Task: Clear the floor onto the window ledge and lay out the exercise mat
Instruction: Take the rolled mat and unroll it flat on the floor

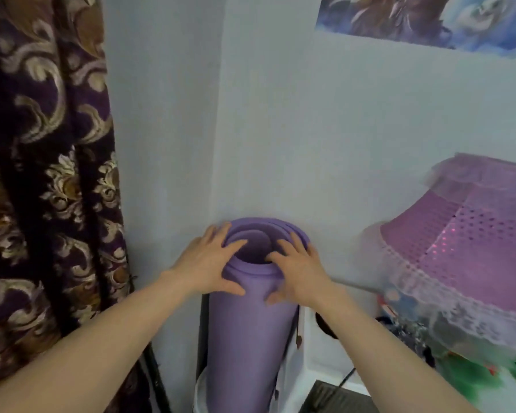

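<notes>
Purple foam, rolled into a tube, stands upright in the corner where two pale walls meet: this is the exercise mat point(248, 329), seen from the head camera looking down on its open top end, where the spiral of layers shows. Its lower end sits in or just behind a white rounded container point(201, 391), though the bottom of the frame cuts that off and I cannot tell which.

Both hands are at the mat's top. The left hand point(204, 266) clasps the left side of the roll, its fingers curled over the rim and reaching into the hollow, its thumb pressed on the outer face. The right hand point(300, 271) grips the right side in the same way, fingers over the rim, thumb on the outside of the roll. The two bare forearms come up from the lower corners of the frame.

Left of the mat hangs a heavy dark curtain point(45, 174) with a gold and cream scroll pattern. To the right, near the mat but apart from it, is a pink sequinned cloth with a white lace edge point(459, 242), draped over something hidden beneath it. A colourful poster point(423, 19) is fixed to the wall above. Motion blur softens the cloth's edge.
</notes>
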